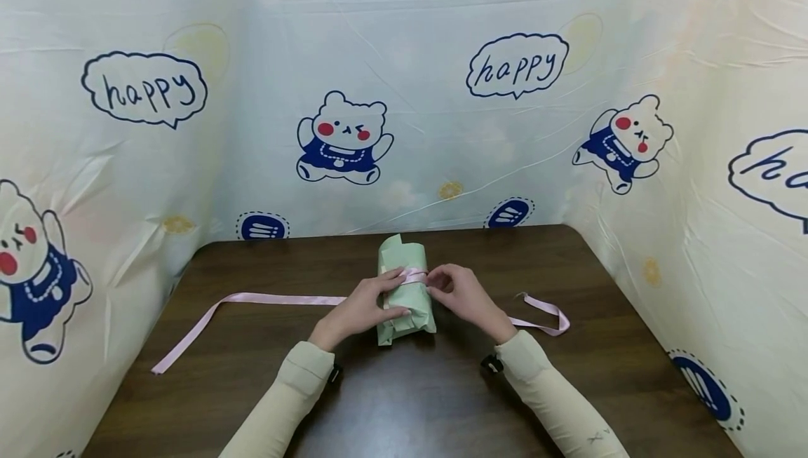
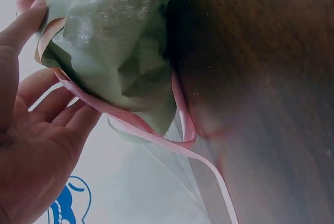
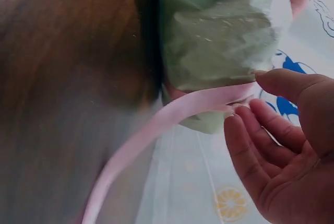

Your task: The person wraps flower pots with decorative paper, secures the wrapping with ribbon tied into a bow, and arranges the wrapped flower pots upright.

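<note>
A parcel wrapped in pale green paper (image 1: 410, 300) lies lengthwise on the table, with a pink ribbon (image 1: 414, 276) around its middle. My left hand (image 1: 362, 307) rests against the parcel's left side; its forefinger reaches the ribbon and its thumb lies on the paper lower down. In the left wrist view, the left fingers (image 2: 65, 98) touch the ribbon's edge, spread and fairly straight. My right hand (image 1: 463, 293) is at the parcel's right side, pinching the ribbon between thumb and fingertips. The right wrist view shows this ribbon (image 3: 172, 112) running down from those fingertips.
One long ribbon tail stretches left across the dark wooden table (image 1: 252, 346); a shorter one curls behind the right wrist. A printed curtain (image 1: 416, 23) with bears and "happy" bubbles encloses the back and sides. Both forearms wear cream sleeves (image 1: 303, 374).
</note>
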A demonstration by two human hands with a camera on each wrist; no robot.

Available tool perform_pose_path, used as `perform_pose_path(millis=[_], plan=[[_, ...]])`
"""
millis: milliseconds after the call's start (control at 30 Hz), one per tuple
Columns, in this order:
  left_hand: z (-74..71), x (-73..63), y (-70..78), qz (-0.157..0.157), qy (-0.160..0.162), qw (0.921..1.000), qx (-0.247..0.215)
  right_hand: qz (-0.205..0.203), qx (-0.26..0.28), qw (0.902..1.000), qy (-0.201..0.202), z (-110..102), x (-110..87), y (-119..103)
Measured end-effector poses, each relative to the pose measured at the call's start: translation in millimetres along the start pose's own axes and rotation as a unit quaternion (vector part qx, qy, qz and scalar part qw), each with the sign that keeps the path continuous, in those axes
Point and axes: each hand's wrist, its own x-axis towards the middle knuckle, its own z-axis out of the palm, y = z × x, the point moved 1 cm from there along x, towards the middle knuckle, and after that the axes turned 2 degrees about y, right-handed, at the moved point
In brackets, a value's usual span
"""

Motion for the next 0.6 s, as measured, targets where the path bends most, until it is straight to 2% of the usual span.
perform_pose_path(millis=[133,233,400,600], plan=[[-0.4,-0.6,-1.5,0.002,0.003,1.0,0.008,0.019,0.013,0.9997,-0.012,5.5,2.6,2.3],[-1.1,-0.7,-1.9,0.003,0.004,0.9999,0.01,0.01,0.025,0.9995,-0.014,5.4,3.3,1.3],[-2.4,-2.3,-1.9,0.005,0.003,1.0,0.002,0.007,0.014,0.9996,-0.025,3.0,3.0,2.9],[-4.2,-8.8,-6.9,0.011,0.013,0.9998,-0.005,0.043,-0.018,0.9989,0.0,-4.7,0.7,12.8]])
